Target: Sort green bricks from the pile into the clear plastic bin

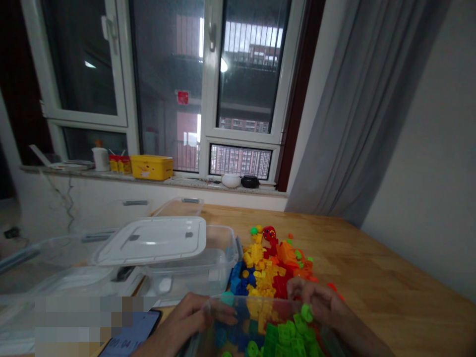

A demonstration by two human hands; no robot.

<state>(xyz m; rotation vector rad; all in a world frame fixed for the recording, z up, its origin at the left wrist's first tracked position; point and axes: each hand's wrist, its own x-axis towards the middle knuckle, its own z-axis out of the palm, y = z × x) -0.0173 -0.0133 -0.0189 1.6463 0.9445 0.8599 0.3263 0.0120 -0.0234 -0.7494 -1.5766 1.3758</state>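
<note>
A clear plastic box (256, 300) sits close in front of me, its lower part cut off by the bottom of the view. Bright green toy building blocks (292, 337) lie inside it, mostly toward its right side. My left hand (201, 315) grips the box at its left side, fingers bent along the wall. On the right side, the curled fingers of my right hand (322, 305) grip the rim. Just beyond the box is a loose pile of yellow blocks (266, 272), with blue blocks (241, 282) at its left and orange blocks (290, 254) and red pieces at its right.
Left of the pile stand clear storage boxes (186, 277) with a white lid (156, 240) on top. A phone (130, 334) lies near my left forearm. The wooden table (372, 277) stretches right toward a grey curtain (334, 124). A yellow box (152, 167) sits on the windowsill.
</note>
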